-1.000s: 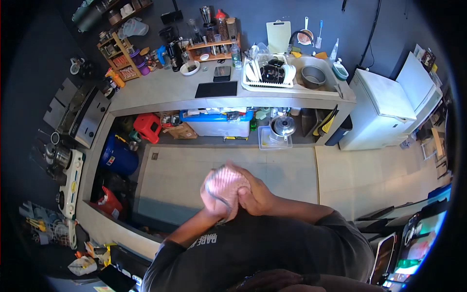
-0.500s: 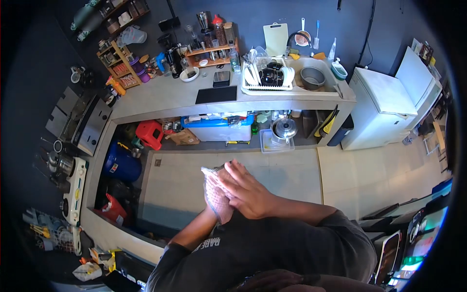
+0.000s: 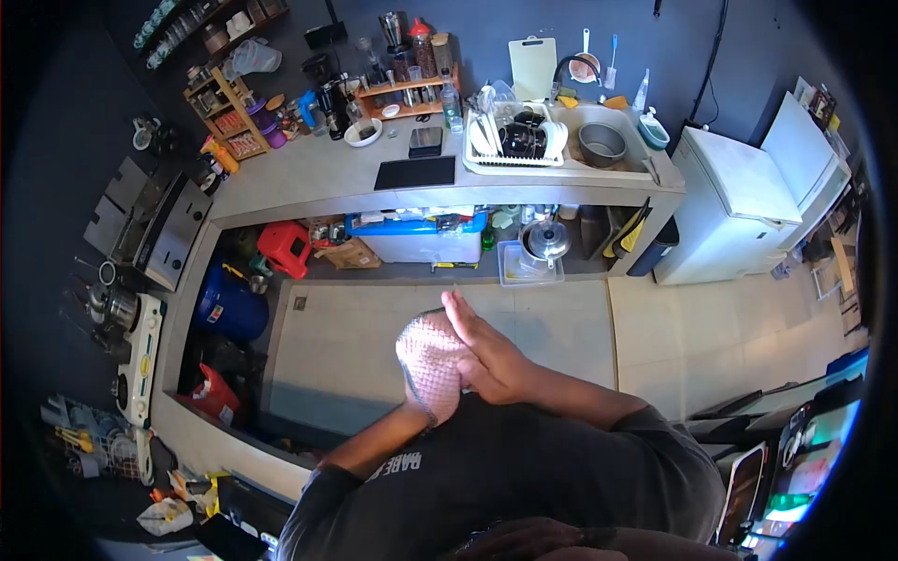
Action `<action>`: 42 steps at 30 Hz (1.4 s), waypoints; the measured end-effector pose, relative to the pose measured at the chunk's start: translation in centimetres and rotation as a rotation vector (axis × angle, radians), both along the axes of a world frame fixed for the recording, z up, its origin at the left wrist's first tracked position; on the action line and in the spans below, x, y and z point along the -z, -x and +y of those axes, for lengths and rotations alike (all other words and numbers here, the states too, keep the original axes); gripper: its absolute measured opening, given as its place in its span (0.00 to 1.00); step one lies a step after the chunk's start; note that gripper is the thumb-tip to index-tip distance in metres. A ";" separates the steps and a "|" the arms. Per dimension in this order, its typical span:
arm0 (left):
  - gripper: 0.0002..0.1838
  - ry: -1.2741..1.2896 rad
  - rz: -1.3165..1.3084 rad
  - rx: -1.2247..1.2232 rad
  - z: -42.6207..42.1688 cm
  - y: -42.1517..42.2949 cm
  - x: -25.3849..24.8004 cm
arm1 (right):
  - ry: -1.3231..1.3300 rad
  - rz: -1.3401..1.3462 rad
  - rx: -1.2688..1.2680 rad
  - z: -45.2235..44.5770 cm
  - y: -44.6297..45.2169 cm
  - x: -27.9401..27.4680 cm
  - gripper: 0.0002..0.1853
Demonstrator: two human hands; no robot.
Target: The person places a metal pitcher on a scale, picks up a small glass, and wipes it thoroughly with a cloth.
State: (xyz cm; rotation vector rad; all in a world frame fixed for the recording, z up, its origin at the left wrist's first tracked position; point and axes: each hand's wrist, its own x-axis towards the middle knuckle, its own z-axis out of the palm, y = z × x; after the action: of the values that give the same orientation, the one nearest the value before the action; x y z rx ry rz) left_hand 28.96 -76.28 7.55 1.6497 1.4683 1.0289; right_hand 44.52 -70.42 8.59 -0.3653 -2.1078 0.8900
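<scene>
Pink cloth [image 3: 430, 355] against right hand [image 3: 496, 363]; fingers [image 3: 460, 318] straight, together.

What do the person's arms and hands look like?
Short black sleeves belong to a black T-shirt with pale letters on its front. Both forearms are bare below the sleeves. The right hand wears no glove.

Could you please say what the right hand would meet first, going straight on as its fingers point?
Past the cloth, the right hand would probably meet the blue-lidded bin, though depth is unclear.
</scene>
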 end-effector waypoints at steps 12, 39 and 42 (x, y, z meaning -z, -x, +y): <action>0.16 -0.357 0.173 -0.066 1.4 2.7 5.2 | 0.048 0.062 -0.015 1.1 0.3 1.0 0.29; 0.13 -0.153 -0.820 -0.055 16.7 15.6 7.2 | 0.029 -0.186 -0.042 15.7 15.2 1.7 0.28; 0.22 -0.233 -0.680 -0.005 15.9 19.0 4.8 | 0.128 -0.187 -0.268 18.5 19.5 -0.3 0.27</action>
State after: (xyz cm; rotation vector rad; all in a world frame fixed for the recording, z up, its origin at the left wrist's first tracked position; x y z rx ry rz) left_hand 9.98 -60.41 2.72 1.2452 0.9219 1.6101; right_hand 24.99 -51.96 8.88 -0.2414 -2.3142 1.1901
